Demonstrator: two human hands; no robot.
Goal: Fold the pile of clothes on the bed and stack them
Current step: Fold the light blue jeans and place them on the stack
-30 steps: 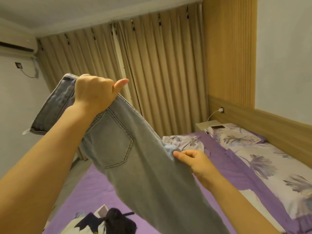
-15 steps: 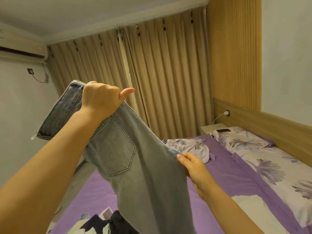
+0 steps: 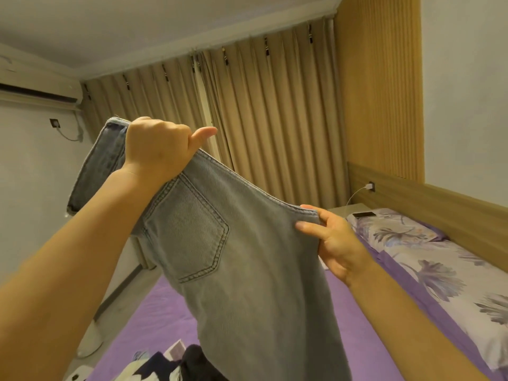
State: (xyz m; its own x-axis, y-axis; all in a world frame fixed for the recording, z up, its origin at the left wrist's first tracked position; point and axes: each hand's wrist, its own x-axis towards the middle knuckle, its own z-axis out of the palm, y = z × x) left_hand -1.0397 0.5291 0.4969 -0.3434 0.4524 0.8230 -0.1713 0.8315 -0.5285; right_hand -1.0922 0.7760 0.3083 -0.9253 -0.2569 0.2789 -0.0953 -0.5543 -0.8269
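I am holding the jeans up in the air over the bed, seat side toward me. My left hand, at about ten o'clock, is clenching the waistband in a fist with the thumb sticking out; part of the waistband is flopping over behind it. My right hand, at about three o'clock and lower, is pinching the other edge of the seat between thumb and fingers. Both hands are gripping denim, neither is free.

The top edge is running on a slant from the left hand down to the right hand. The legs are hanging toward six o'clock and running out of view at the bottom, so the long axis is lying nearly vertical, straight below my grip. The back pocket is sitting nearer the left hand.

Judging from this, the next move is laying the jeans down lengthwise and folding them. Bare purple sheet is lying open at five o'clock, right of the hanging legs. A dark heap of clothes is sitting at seven o'clock, just beside the legs, and the pillow is lying at three o'clock by the headboard. The bed's left edge is falling away near eight o'clock, so rightward looks safer.
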